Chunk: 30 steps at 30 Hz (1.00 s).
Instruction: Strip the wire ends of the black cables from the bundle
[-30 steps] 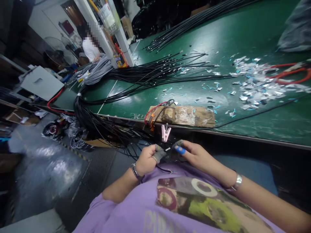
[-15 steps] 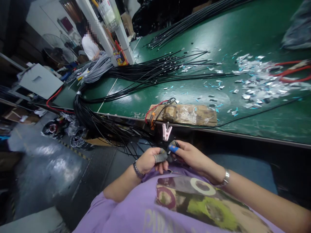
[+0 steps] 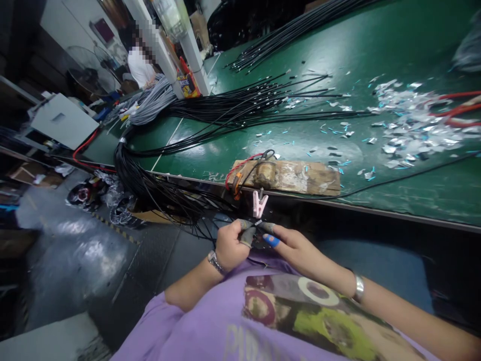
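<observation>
In front of my belly, just below the table edge, both hands meet fingertip to fingertip. My left hand [image 3: 230,244] is closed in a pinch, grey covers on its thumb and forefinger, on what looks like the end of a thin black cable. A small silver-white tip [image 3: 258,222] shows between the two hands. My right hand [image 3: 291,244], with a grey-covered forefinger and blue tape on the thumb, is closed beside that tip; what lies between its fingers is hidden. Right above hangs a pink clothes peg [image 3: 259,204], fixed near a wooden board [image 3: 311,178].
Bundles of black cables [image 3: 218,108] lie over the green table [image 3: 300,145] and droop off its front edge at left. Foil and blue scraps [image 3: 406,125] are scattered at right, near red-handled scissors [image 3: 460,108]. A person [image 3: 141,67] is in the background.
My left hand has turned, its thumb and forefinger now reaching up toward the peg. The right forefinger has straightened toward the left fingertips. The silver-white tip shows more clearly between them.
</observation>
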Each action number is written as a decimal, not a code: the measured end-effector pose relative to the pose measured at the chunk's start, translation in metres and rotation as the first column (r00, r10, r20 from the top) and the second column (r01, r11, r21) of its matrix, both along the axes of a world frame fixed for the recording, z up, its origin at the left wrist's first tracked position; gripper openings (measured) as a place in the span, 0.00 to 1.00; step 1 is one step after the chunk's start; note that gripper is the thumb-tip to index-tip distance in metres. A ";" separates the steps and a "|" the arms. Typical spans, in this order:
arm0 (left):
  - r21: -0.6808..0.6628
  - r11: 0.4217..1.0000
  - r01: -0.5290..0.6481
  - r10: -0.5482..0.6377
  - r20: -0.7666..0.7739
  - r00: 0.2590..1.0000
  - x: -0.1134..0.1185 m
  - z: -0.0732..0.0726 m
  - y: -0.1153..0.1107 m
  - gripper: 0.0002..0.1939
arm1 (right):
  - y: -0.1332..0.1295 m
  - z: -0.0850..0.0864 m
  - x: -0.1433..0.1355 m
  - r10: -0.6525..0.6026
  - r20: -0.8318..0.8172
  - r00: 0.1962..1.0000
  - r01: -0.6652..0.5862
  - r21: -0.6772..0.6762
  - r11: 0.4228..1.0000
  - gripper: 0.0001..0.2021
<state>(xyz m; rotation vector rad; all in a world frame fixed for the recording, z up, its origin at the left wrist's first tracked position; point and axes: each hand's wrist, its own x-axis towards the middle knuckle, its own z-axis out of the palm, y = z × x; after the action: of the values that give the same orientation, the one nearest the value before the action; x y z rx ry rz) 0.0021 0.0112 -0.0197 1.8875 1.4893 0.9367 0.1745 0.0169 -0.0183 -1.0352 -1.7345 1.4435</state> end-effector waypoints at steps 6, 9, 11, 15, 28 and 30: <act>0.177 0.983 0.040 0.014 -0.291 0.957 -0.003 -0.005 -0.003 0.06 | -0.001 -0.004 -0.002 -0.039 -0.010 0.999 0.039 -0.016 0.999 0.18; 0.202 0.978 0.051 0.017 -0.322 0.947 -0.003 -0.006 -0.004 0.06 | -0.002 -0.004 -0.002 -0.042 0.001 0.999 0.042 -0.011 0.999 0.17; 0.213 0.976 0.056 0.015 -0.319 0.948 -0.002 -0.005 -0.005 0.06 | -0.002 -0.004 -0.001 -0.044 0.006 0.999 0.044 -0.010 0.999 0.17; 0.212 0.977 0.038 0.033 -0.323 0.946 -0.002 -0.006 -0.006 0.06 | -0.005 -0.003 -0.002 -0.055 -0.001 0.998 0.055 -0.044 0.998 0.19; 0.242 0.969 0.045 0.048 -0.366 0.929 0.003 0.001 -0.004 0.08 | -0.006 0.000 -0.004 -0.113 -0.113 0.987 0.082 -0.243 0.967 0.22; 0.226 0.974 0.027 0.057 -0.357 0.932 0.005 0.003 -0.004 0.07 | -0.006 0.001 -0.003 -0.133 -0.119 0.984 0.100 -0.251 0.963 0.22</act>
<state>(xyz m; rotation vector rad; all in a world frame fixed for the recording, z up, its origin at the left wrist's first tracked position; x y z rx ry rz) 0.0070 0.0076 -0.0170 2.3186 1.6628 0.8250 0.1713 0.0112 -0.0177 -1.1189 -1.4014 1.6403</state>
